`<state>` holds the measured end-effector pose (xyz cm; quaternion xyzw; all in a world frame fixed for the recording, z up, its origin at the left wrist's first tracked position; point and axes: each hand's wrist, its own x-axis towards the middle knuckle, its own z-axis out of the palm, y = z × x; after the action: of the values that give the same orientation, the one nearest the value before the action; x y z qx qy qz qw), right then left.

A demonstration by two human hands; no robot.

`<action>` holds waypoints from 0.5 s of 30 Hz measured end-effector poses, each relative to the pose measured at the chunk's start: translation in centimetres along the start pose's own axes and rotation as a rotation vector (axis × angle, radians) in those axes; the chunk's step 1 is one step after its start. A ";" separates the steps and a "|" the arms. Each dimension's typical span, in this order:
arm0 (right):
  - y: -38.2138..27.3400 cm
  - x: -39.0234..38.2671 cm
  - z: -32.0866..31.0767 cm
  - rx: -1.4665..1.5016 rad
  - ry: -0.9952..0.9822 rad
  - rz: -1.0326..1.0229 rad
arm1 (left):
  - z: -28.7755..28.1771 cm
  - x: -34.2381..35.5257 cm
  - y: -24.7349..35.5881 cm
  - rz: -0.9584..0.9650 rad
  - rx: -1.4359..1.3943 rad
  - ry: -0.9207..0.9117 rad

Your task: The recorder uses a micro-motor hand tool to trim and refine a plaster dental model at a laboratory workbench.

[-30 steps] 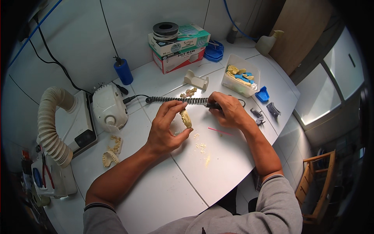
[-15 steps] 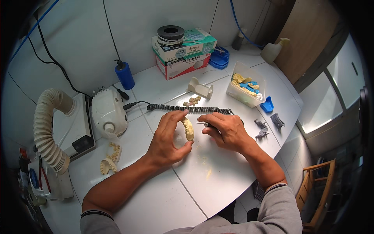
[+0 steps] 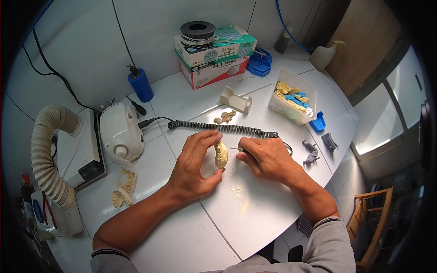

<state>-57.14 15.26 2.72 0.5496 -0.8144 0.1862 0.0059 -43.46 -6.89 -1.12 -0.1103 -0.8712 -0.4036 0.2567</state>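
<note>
My left hand pinches a pale yellow plaster dental cast on edge between thumb and fingertips. The row of teeth runs along its left side. In my right hand is a rotary handpiece, its thin metal bur pointing left at the cast, a small gap between them. Most of the handpiece is hidden by my fingers. A black coiled cord runs behind my hands to the white motor unit. Pale crumbs lie on the table below the cast.
A clear tub of cast pieces stands back right, with grey parts nearby. Tooth pieces lie beyond the cord. Another cast is near my left forearm. Mask boxes stand at the wall; a ribbed hose arches far left.
The cast has turned slightly in my left hand, showing more of its smooth side. My right hand has rolled a little, and the bur stays apart from the cast. The whole view has shifted slightly.
</note>
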 end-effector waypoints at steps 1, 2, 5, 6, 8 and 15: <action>0.1 0.1 0.1 0.006 -0.014 0.010 | 0.0 0.0 0.0 -0.008 -0.001 0.002; 0.2 0.1 0.2 0.011 -0.026 0.020 | 0.0 0.0 0.1 -0.007 -0.002 0.000; 0.1 -0.1 0.1 0.012 -0.044 0.043 | 0.0 0.0 0.3 -0.023 -0.001 -0.006; 0.0 0.0 0.1 0.013 -0.045 0.043 | 0.0 0.0 0.3 -0.026 -0.001 -0.005; -0.1 0.1 -0.1 0.010 -0.072 0.064 | 0.1 0.0 0.2 -0.029 -0.002 -0.005; 0.0 0.1 -0.2 0.016 -0.057 0.064 | 0.3 0.3 0.2 -0.018 -0.003 0.004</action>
<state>-57.25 15.22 2.88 0.5283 -0.8299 0.1773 -0.0276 -43.71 -6.56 -0.99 -0.1021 -0.8711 -0.4073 0.2546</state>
